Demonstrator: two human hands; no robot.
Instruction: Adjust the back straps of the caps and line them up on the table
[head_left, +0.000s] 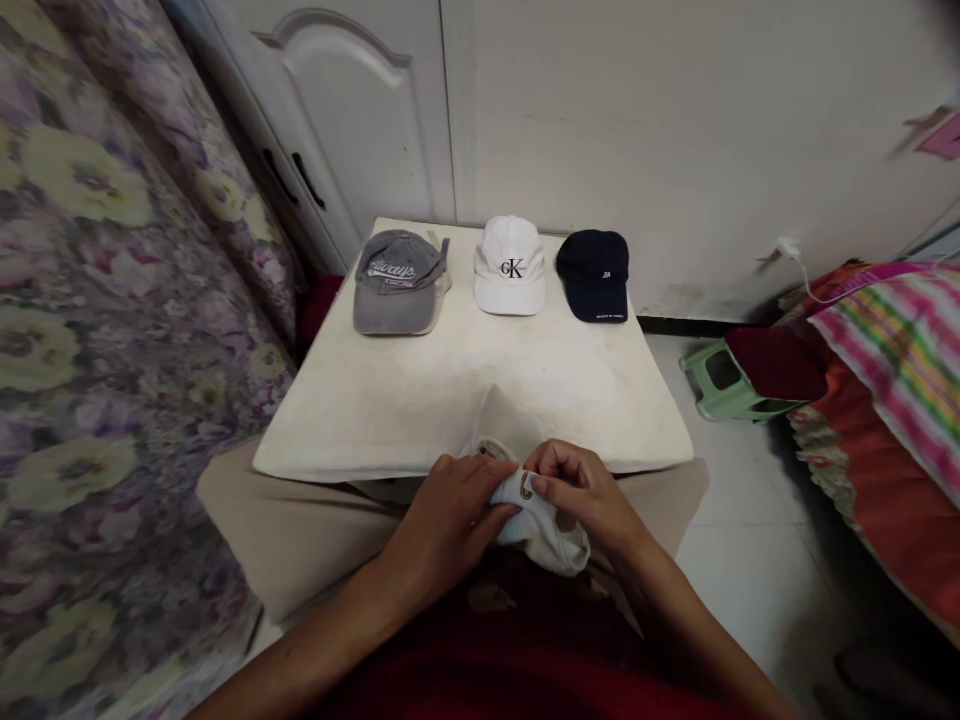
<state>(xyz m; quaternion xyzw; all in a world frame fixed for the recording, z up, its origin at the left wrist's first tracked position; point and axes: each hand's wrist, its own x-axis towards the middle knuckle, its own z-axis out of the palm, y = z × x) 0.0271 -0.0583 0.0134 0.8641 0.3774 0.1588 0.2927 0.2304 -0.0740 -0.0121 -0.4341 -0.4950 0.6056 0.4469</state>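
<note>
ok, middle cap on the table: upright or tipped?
Upright: the white cap sits crown up, brim toward the camera, letters reading right way up.

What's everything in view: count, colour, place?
Table: 1, cream, centre
Pale cap: 1, whitish, bottom centre
Grey cap: 1, grey, table's far left
Beige edge: 1, beige, beside grey cap
White cap: 1, white, far middle
Navy cap: 1, navy, far right
Curtain: 1, floral, left
Cabinet: 1, white, upper left
Wall: 1, white, upper right
Stool: 1, green, right
Bedspread: 1, orange, right
Striped cloth: 1, multicoloured, right
Trousers: 1, beige, bottom
Left hand and right hand: 2, bare, holding pale cap
</note>
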